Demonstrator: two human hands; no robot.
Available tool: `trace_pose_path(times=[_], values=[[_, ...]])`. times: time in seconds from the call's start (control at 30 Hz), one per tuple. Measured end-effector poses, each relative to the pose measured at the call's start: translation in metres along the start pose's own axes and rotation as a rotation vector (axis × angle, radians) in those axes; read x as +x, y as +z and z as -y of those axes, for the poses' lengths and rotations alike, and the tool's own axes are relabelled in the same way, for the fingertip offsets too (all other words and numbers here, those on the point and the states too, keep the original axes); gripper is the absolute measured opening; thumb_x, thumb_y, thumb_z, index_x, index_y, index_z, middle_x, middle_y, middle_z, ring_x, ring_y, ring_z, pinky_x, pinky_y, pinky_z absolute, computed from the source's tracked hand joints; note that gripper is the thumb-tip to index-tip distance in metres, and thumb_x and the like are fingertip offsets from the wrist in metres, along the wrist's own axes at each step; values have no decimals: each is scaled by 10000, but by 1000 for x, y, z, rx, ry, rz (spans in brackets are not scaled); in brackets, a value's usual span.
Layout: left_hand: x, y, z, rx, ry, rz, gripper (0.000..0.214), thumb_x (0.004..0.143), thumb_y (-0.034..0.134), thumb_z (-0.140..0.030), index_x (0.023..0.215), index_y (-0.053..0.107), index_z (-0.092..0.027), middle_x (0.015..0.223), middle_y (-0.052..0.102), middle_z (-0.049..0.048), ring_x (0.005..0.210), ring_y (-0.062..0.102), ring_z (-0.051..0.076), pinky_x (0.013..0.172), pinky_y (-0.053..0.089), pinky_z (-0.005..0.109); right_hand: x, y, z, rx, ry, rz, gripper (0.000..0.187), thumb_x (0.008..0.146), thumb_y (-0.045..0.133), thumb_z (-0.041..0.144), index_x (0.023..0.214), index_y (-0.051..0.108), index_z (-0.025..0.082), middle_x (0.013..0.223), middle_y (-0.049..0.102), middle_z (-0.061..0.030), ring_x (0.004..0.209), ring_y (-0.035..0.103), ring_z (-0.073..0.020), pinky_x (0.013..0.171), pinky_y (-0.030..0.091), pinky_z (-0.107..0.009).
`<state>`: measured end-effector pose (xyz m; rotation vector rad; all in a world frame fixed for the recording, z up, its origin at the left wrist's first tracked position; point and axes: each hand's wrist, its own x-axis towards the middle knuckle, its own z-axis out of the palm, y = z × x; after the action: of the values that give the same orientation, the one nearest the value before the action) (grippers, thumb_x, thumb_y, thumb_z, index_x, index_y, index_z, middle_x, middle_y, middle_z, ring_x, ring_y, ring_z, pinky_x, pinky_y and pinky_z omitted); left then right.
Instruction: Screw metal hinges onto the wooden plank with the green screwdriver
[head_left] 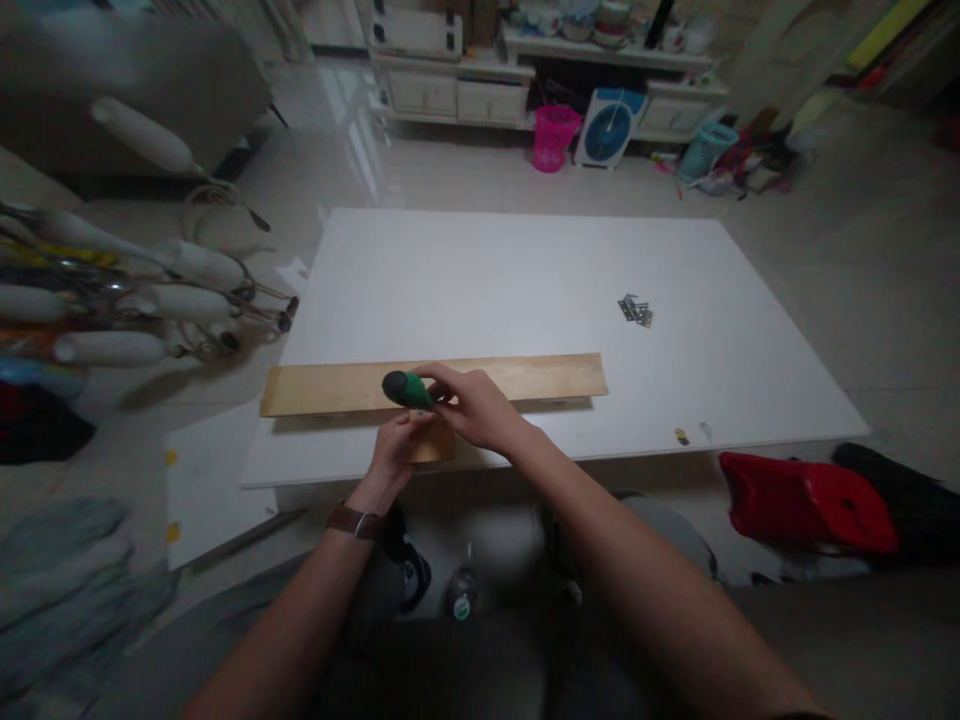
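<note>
My right hand (480, 405) is closed round a screwdriver (407, 389) with a green and black handle. Its shaft is mostly hidden by the handle and fingers. Just below, my left hand (391, 448) grips a small wooden block (435, 443) near the front edge of the white table (465, 285). The fingers of both hands nearly meet over the block, and what lies between them is too small to make out. Right behind the hands, a long wooden board (540, 377) lies across the table. Several small metal hinges or brackets (636, 311) lie in a pile farther back on the right.
A small yellow and dark item (681, 437) lies near the table's front right edge. A red plastic stool or case (810, 505) stands beyond that edge. A lower white panel (217, 485) is at the left, and a clear bottle (463, 592) sits on the floor below.
</note>
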<state>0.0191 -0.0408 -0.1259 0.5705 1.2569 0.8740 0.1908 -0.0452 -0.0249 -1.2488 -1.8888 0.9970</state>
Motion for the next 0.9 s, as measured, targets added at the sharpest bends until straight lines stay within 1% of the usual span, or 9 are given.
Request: trace_pose_path(times=[0.1, 0.3, 0.43, 0.57, 0.63, 0.77, 0.83, 0.9], values=[[-1, -2, 1, 10, 10, 18, 473, 466, 969, -370, 838, 782, -144, 792, 772, 58, 699, 675, 212, 665, 518, 317, 0, 0, 1, -35, 28, -30, 485, 902, 651, 23, 1302, 625, 298, 1014, 816, -21, 936, 768, -191, 870, 552, -335], [-6, 0, -3, 49, 18, -4, 484, 481, 957, -405, 851, 769, -157, 760, 755, 39, 657, 662, 207, 644, 498, 315, 1, 4, 3, -58, 58, -74, 387, 903, 679, 57, 1206, 629, 294, 991, 815, -7, 934, 772, -194, 865, 556, -333], [-5, 2, -3, 30, 20, -32, 465, 429, 959, -391, 775, 753, -159, 739, 746, 32, 661, 650, 199, 640, 489, 304, 0, 5, 3, -92, 48, -87, 362, 881, 681, 67, 1173, 637, 276, 1003, 807, -19, 958, 758, -202, 891, 544, -332], [-1, 0, 0, 47, 20, -57, 425, 439, 956, -391, 718, 739, -155, 718, 733, 32, 669, 640, 192, 640, 478, 297, 0, 5, 3, -154, 39, -65, 367, 857, 664, 81, 1174, 643, 265, 992, 789, -22, 899, 718, -198, 838, 512, -319], [0, -1, 2, 45, 37, -54, 443, 451, 964, -398, 746, 744, -153, 729, 734, 26, 680, 643, 185, 648, 478, 290, 1, 5, 3, -200, 28, -61, 325, 846, 664, 94, 1125, 658, 262, 986, 778, -21, 903, 699, -205, 831, 493, -322], [-2, -3, 1, 38, 53, -13, 535, 462, 985, -449, 833, 759, -139, 789, 763, 37, 695, 669, 190, 646, 495, 287, 3, 8, 0, -230, 11, -80, 176, 858, 639, 115, 985, 661, 236, 1001, 759, -41, 960, 678, -223, 846, 489, -331], [-4, -2, 0, 26, 42, 13, 546, 471, 988, -457, 845, 755, -136, 787, 769, 41, 674, 676, 193, 633, 509, 290, 4, 10, -2, -192, -13, -103, 189, 862, 607, 95, 993, 660, 221, 1043, 755, -60, 980, 673, -223, 863, 504, -333], [-7, 0, -2, 16, 34, 27, 542, 486, 986, -452, 855, 751, -134, 779, 771, 44, 654, 683, 196, 621, 524, 292, 5, 12, -4, -112, -37, -123, 267, 858, 576, 56, 1057, 668, 209, 1107, 753, -74, 1002, 676, -215, 877, 523, -326]])
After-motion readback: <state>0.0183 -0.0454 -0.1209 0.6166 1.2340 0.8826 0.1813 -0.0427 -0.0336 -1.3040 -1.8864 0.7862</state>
